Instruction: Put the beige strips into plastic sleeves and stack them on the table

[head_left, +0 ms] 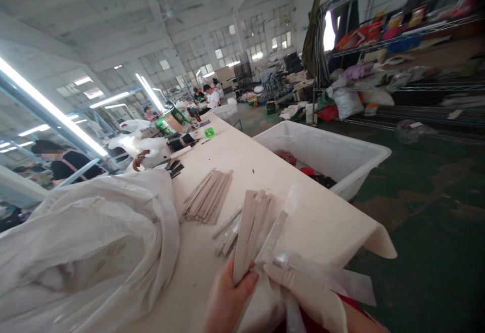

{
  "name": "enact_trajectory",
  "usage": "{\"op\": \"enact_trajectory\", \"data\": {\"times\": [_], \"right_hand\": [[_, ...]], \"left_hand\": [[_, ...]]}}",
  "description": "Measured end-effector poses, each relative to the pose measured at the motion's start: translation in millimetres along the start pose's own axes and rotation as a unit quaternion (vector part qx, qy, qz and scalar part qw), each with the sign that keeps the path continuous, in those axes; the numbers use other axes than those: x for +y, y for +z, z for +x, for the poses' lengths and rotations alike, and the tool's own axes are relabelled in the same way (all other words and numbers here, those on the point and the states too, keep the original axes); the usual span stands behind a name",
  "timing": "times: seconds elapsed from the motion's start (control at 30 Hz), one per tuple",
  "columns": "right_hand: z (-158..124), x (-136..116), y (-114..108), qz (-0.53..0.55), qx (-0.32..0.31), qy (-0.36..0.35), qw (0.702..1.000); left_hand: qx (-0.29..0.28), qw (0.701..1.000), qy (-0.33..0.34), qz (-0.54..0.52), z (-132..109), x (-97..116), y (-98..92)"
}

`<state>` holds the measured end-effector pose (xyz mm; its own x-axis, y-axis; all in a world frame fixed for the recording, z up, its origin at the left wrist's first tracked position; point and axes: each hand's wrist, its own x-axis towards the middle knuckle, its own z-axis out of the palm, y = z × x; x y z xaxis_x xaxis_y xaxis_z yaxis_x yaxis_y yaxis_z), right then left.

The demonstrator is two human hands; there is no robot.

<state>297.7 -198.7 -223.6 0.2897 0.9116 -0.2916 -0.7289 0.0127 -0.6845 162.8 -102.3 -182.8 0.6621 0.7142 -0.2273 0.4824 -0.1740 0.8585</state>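
My left hand (231,292), bare, is closed around a flat beige strip (244,237) that points away from me. Its thumb presses on the strip near the lower end. Close beside it, my right hand (306,292) wears a pale glove and is closed on a clear plastic sleeve (271,239); its lower fingers are hidden. More clear plastic (352,282) sticks out to the right of the glove. Beyond my hands lie loose beige strips (265,206), and a fanned pile of similar strips (208,196) is farther left. Small plastic-wrapped strips (229,234) rest between them.
The long cream-covered table (235,156) runs away from me. A large white sack (94,242) bulges on the left. A white plastic bin (356,156) stands against the right side. Wire shelves (382,115) hold bags. A person (71,163) is at the left.
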Motion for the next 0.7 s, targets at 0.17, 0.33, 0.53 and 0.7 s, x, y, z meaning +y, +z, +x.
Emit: {"op": "enact_trajectory", "data": {"times": [0.17, 0.33, 0.53, 0.7], "right_hand": [[6.6, -10.2, 5.5, 0.094, 0.064, 0.016, 0.993], [11.3, 5.0, 1.9, 0.135, 0.031, 0.036, 0.99], [12.6, -7.1, -1.7, 0.14, 0.152, 0.021, 0.978], [18.2, -2.7, 1.8, 0.174, 0.088, 0.022, 0.981]], "left_hand": [[-0.011, 1.0, -0.01, -0.004, 2.1, -1.3, 4.7], [0.01, 1.0, -0.002, -0.001, 6.1, 4.0, 8.6], [0.012, 0.999, 0.019, 0.047, 8.7, -4.6, 9.7], [0.043, 0.985, 0.053, 0.159, 45.2, -2.1, 14.6]]}}
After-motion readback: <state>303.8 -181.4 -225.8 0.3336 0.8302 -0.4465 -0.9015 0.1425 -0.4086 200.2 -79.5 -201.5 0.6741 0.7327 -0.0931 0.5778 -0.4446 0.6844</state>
